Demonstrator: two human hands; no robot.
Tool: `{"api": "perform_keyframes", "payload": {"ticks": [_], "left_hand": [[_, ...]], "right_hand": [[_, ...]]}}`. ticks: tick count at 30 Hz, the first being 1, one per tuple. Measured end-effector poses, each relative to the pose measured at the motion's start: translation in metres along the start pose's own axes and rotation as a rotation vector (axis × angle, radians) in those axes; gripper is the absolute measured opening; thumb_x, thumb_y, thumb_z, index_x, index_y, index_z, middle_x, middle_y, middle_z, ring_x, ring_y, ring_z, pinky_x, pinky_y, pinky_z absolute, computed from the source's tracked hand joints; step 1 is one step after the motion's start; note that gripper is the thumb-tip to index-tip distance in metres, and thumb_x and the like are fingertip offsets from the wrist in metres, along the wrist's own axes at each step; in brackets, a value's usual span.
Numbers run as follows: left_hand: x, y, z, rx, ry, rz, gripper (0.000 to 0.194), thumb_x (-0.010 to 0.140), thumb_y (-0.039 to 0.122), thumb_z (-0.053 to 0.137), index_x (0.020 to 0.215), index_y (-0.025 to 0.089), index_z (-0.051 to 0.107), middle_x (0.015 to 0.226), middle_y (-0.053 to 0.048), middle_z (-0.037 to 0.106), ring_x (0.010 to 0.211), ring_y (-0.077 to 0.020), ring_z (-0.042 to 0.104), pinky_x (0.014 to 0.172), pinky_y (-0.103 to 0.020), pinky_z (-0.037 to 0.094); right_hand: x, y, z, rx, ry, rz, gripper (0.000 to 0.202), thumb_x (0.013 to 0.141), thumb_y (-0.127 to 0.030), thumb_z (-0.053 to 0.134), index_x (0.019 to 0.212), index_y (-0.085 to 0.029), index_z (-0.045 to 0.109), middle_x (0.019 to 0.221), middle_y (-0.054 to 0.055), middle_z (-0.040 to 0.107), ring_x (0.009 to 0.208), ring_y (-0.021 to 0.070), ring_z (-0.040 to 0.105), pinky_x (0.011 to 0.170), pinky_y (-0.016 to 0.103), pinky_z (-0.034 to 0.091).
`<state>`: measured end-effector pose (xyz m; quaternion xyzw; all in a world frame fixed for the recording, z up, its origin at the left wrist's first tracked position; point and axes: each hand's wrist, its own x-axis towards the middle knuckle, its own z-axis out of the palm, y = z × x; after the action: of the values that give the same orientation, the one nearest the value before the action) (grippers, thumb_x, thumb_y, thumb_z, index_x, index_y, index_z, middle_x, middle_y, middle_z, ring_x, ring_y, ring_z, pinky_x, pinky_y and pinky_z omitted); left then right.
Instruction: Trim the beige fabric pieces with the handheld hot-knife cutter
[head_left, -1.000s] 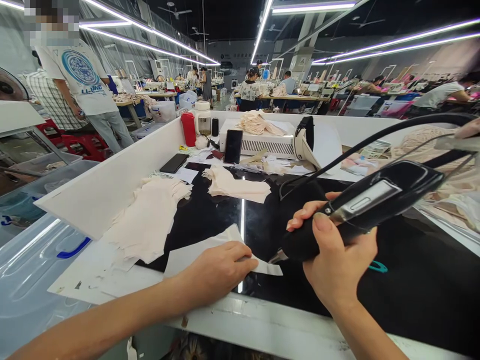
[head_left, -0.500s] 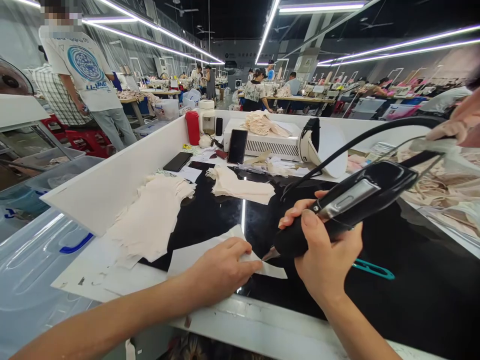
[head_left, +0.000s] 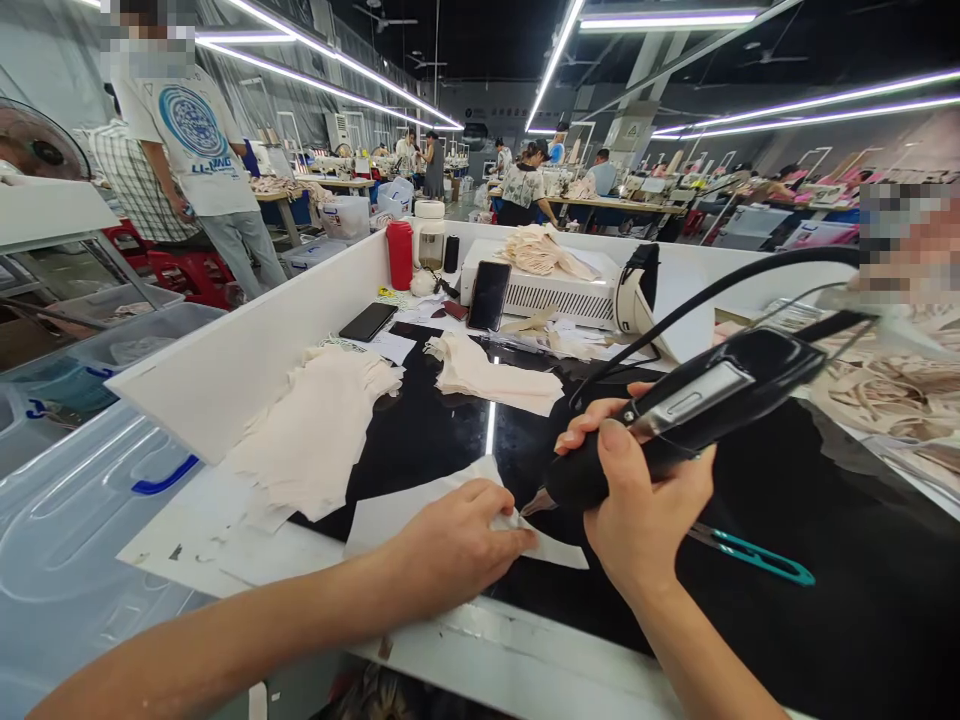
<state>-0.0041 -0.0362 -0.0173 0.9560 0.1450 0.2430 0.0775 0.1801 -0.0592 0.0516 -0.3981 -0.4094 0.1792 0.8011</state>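
One glossy black-and-silver tool (head_left: 705, 425) slants in the right hand (head_left: 645, 495).

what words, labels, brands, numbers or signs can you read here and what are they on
"LL", a blurred gap, then "NG": white T-shirt at the picture's left.
Far-wall lettering: too small to read.
Pillar sign: too small to read.
Black handheld power tool: no readable text.

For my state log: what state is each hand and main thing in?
left hand: on white piece, grip unclear
right hand: wrapped around black tool
black tool: held slanted, tip down
white piece: partly under left hand
left fabric pile: layered, uneven
upright phone: propped, screen dark
red bottle: upright
teal-handled tool: lying flat
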Motion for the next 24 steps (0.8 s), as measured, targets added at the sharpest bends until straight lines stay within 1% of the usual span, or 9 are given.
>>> {"api": "perform_keyframes", "payload": {"ticks": [5, 8, 10, 12, 14, 16, 18, 21, 24], "left_hand": [[0.000, -0.001, 0.002, -0.001, 0.009, 0.000, 0.028, 0.118, 0.019, 0.058, 0.133, 0.020, 0.081, 0.125, -0.015, 0.071, 0.116, -0.0259, 0.070, 0.105, -0.037, 0.064], [0.000, -0.002, -0.003, -0.055, -0.007, -0.012, 0.026, 0.118, 0.020, 0.060, 0.134, 0.018, 0.080, 0.126, -0.014, 0.072, 0.116, -0.0253, 0.071, 0.105, -0.035, 0.064], [0.001, -0.003, -0.008, -0.118, -0.001, -0.047, 0.024, 0.119, 0.021, 0.061, 0.135, 0.018, 0.078, 0.126, -0.012, 0.073, 0.115, -0.0237, 0.072, 0.105, -0.033, 0.063], [0.004, -0.008, -0.012, -0.145, 0.011, -0.102, 0.024, 0.121, 0.021, 0.056, 0.130, 0.017, 0.078, 0.123, -0.010, 0.074, 0.114, -0.0224, 0.072, 0.106, -0.033, 0.061], [0.008, -0.015, -0.016, -0.106, 0.025, -0.183, 0.024, 0.122, 0.021, 0.052, 0.123, 0.017, 0.076, 0.119, -0.008, 0.075, 0.113, -0.0229, 0.072, 0.106, -0.035, 0.060], [0.012, -0.025, -0.017, -0.013, 0.029, -0.284, 0.020, 0.121, 0.022, 0.055, 0.120, 0.017, 0.074, 0.117, -0.008, 0.074, 0.110, -0.0246, 0.070, 0.103, -0.039, 0.060], [0.015, -0.036, -0.017, 0.088, 0.027, -0.371, 0.014, 0.119, 0.027, 0.062, 0.119, 0.018, 0.073, 0.117, -0.007, 0.073, 0.108, -0.0261, 0.068, 0.100, -0.041, 0.060], [0.018, -0.047, -0.015, 0.141, 0.001, -0.439, 0.015, 0.116, 0.034, 0.069, 0.116, 0.018, 0.072, 0.114, -0.007, 0.072, 0.106, -0.0266, 0.066, 0.099, -0.042, 0.058], [0.020, -0.051, -0.014, 0.042, -0.030, -0.486, 0.015, 0.114, 0.033, 0.069, 0.110, 0.019, 0.070, 0.113, -0.007, 0.070, 0.105, -0.0259, 0.064, 0.100, -0.042, 0.056]], "right_hand": [[0.004, 0.002, 0.000, -0.002, -0.033, 0.014, 0.047, 0.092, -0.048, 0.095, 0.120, -0.027, 0.063, 0.085, -0.007, 0.074, 0.063, 0.0153, 0.069, 0.067, 0.035, 0.061], [0.009, 0.001, -0.006, 0.016, 0.013, -0.007, 0.050, 0.088, -0.049, 0.098, 0.118, -0.027, 0.064, 0.085, -0.008, 0.073, 0.064, 0.0152, 0.068, 0.068, 0.035, 0.061], [0.012, -0.001, -0.013, -0.029, 0.033, -0.018, 0.054, 0.086, -0.051, 0.100, 0.119, -0.027, 0.065, 0.086, -0.008, 0.074, 0.064, 0.0160, 0.069, 0.069, 0.036, 0.061], [0.016, -0.002, -0.022, -0.098, 0.027, -0.017, 0.055, 0.086, -0.053, 0.100, 0.119, -0.027, 0.065, 0.087, -0.007, 0.075, 0.067, 0.0168, 0.070, 0.073, 0.037, 0.062], [0.020, -0.004, -0.033, -0.152, 0.009, -0.016, 0.056, 0.085, -0.055, 0.101, 0.119, -0.028, 0.065, 0.089, -0.007, 0.076, 0.070, 0.0175, 0.071, 0.078, 0.038, 0.062], [0.024, -0.005, -0.044, -0.198, -0.012, -0.025, 0.056, 0.085, -0.055, 0.101, 0.119, -0.028, 0.065, 0.094, -0.006, 0.078, 0.077, 0.0184, 0.073, 0.083, 0.039, 0.062], [0.029, -0.005, -0.055, -0.271, -0.037, -0.033, 0.056, 0.085, -0.056, 0.101, 0.119, -0.029, 0.066, 0.101, -0.004, 0.081, 0.086, 0.0198, 0.076, 0.087, 0.038, 0.062], [0.034, -0.001, -0.075, -0.431, -0.091, -0.015, 0.058, 0.082, -0.062, 0.100, 0.119, -0.030, 0.070, 0.110, 0.000, 0.083, 0.095, 0.0243, 0.080, 0.083, 0.038, 0.066], [0.037, 0.010, -0.106, -0.612, -0.164, -0.003, 0.067, 0.076, -0.074, 0.098, 0.122, -0.029, 0.076, 0.115, 0.004, 0.086, 0.097, 0.0294, 0.082, 0.077, 0.040, 0.068]]}}
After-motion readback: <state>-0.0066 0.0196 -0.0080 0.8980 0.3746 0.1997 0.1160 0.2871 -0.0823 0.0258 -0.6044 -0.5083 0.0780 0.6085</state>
